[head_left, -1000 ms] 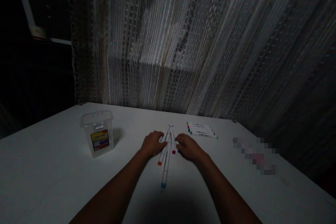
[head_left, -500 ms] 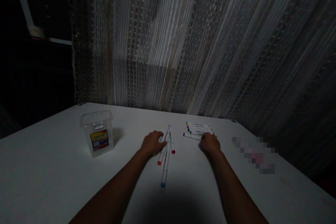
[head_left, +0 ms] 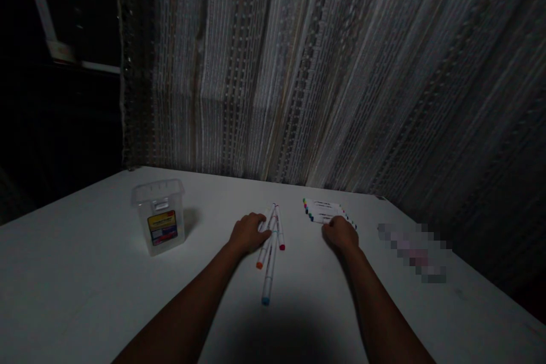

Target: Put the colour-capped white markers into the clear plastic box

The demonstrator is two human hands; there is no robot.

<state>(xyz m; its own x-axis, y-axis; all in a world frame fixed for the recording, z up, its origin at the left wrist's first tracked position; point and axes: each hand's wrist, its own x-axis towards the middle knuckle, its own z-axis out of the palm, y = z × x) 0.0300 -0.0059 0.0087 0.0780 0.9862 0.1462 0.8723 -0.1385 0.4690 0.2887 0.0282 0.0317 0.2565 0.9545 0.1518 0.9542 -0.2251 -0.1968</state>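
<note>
A row of white markers (head_left: 326, 210) with coloured ends lies side by side on the table, right of centre. At the near side of this row is my right hand (head_left: 341, 233), its fingers curled in and closed on the dark-blue-ended marker (head_left: 319, 220); the hand hides part of it. Several loose markers lie in a small overlapping pile left of the row, among them a light-blue-ended marker (head_left: 268, 284), an orange-ended marker (head_left: 261, 259) and a red-ended marker (head_left: 280, 233). My left hand (head_left: 248, 233) rests against the pile's left side, thumb and forefinger apart, thumb touching the markers.
On the left of the white table (head_left: 205, 301) stands a clear plastic tub (head_left: 179, 224) with a yellow and blue label (head_left: 163, 227). A blurred-out item (head_left: 413, 253) lies at the right. A striped curtain (head_left: 264, 68) hangs behind the table's far edge.
The dark-blue-ended marker in my right hand has turned and moved right, up against the row, now in line with the others. My left hand and the loose pile have stayed put.
</note>
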